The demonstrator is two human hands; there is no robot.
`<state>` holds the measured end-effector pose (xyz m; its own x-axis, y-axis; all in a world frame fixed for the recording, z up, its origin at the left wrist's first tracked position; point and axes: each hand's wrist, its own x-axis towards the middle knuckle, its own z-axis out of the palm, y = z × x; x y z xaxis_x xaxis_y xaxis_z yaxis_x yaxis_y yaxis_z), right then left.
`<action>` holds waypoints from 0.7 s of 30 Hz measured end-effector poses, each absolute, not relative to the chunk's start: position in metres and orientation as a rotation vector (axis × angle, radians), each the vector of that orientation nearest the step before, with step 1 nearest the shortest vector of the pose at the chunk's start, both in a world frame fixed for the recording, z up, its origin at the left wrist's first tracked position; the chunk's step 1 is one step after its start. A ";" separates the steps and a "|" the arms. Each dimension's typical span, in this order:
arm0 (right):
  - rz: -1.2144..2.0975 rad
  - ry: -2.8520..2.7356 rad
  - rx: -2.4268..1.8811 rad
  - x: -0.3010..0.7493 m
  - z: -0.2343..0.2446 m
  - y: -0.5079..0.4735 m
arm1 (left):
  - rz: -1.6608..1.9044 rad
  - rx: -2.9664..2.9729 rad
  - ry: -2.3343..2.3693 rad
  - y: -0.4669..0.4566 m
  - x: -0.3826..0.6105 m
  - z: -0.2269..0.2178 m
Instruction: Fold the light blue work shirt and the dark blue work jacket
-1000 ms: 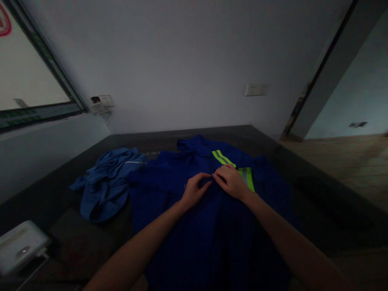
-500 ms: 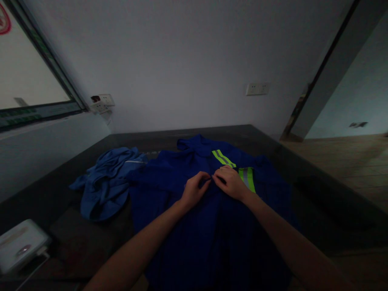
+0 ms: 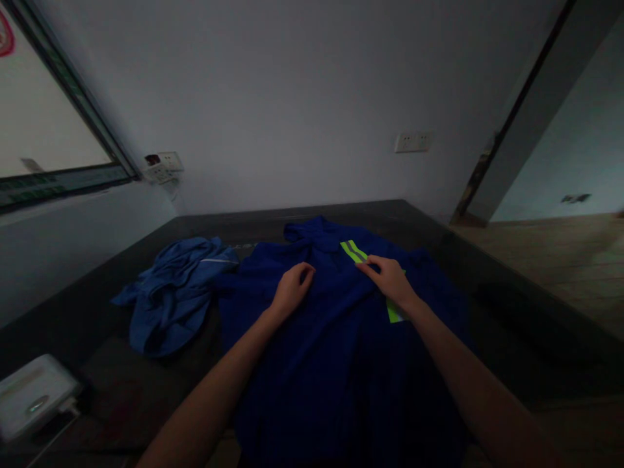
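A dark blue work jacket (image 3: 312, 338) with yellow-green and grey reflective strips (image 3: 351, 250) lies spread out, collar at the far end. My left hand (image 3: 292, 287) is over its left front, thumb and fingers pinched on the cloth. On the other side of the front, my right hand (image 3: 390, 281) pinches the fabric beside the reflective strip and partly covers the strips. Creases run across the jacket toward the right hand. What exactly sits between the fingertips is too dark to make out.
A crumpled lighter blue garment (image 3: 170, 292) lies left of the jacket on the dark table (image 3: 380, 211). At the near left is a white box-shaped device (image 3: 36, 396) with a cable. Wall sockets (image 3: 413, 142) are on the wall behind, and a window is at the left.
My hands were together at the middle of the jacket front. They have moved apart, the left one leftward and the right one rightward, and the cloth between them has shifted.
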<state>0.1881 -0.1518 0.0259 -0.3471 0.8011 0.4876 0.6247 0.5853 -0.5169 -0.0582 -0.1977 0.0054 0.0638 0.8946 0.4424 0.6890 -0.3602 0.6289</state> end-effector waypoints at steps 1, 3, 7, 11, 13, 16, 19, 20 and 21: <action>0.305 -2.070 -1.152 0.191 0.026 -0.149 | 1.159 2.118 1.615 -0.198 -0.059 0.005; 0.274 -2.047 -1.206 0.197 0.025 -0.144 | 1.119 2.206 1.660 -0.200 -0.057 0.006; 0.162 -1.985 -1.332 0.212 0.025 -0.133 | 1.087 2.304 1.812 -0.204 -0.049 0.006; 0.045 -1.894 -1.441 0.226 0.027 -0.126 | 1.098 2.290 1.713 -0.206 -0.045 0.002; -0.008 -1.861 -1.488 0.232 0.029 -0.125 | 1.073 2.211 1.639 -0.207 -0.043 -0.002; -0.069 -1.810 -1.592 0.236 0.034 -0.128 | 1.010 2.075 1.625 -0.213 -0.036 -0.004; -0.139 -1.821 -1.694 0.233 0.040 -0.135 | 0.980 2.046 1.609 -0.219 -0.028 0.000; -0.180 -1.868 -1.679 0.230 0.042 -0.138 | 0.980 2.048 1.598 -0.221 -0.027 0.002; -0.229 -1.927 -1.627 0.226 0.044 -0.142 | 0.981 2.051 1.586 -0.222 -0.025 0.004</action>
